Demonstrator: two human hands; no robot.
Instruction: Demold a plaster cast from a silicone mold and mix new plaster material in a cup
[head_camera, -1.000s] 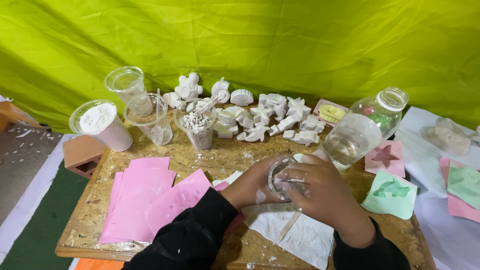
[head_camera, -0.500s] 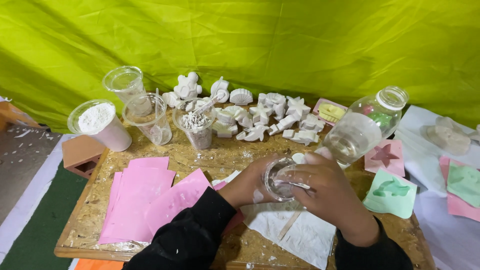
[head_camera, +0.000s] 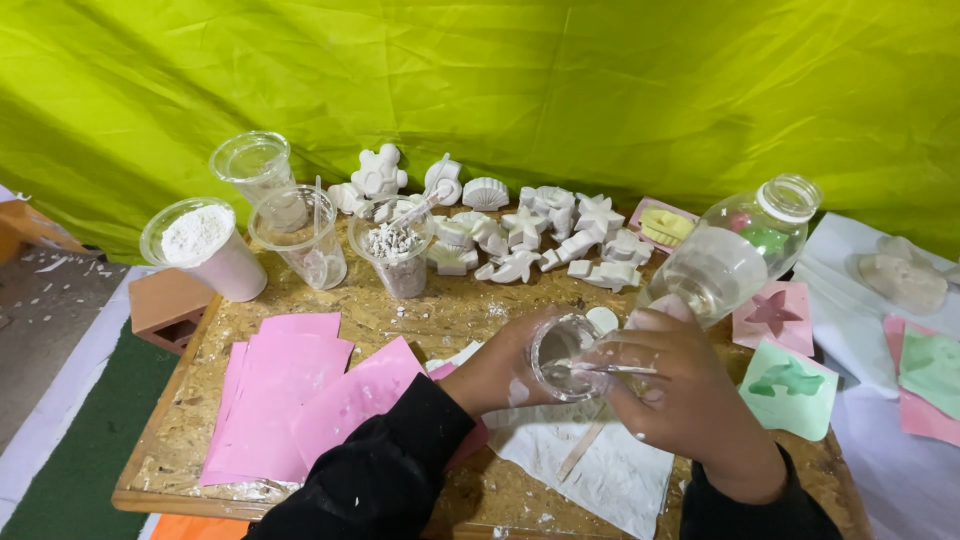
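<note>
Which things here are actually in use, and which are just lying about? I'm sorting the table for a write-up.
In use:
left hand holding small clear cup
right hand with thin stirring stick in the cup
white sheet underneath

Lying about:
white plaster figures
pink sheets
cup of white powder
clear bottle
green mould

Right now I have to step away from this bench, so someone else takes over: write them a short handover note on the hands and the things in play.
Left hand holds a small clear cup tipped over the white cloth.
Right hand works a thin stick inside that cup; what is in it cannot be made out.
On the board: pink sheets at left, a cup of white powder, a big clear bottle lying tilted, and rows of white cast figures at the back.
Done: many figures are cast.
Left: the cup is not yet set down.
</note>
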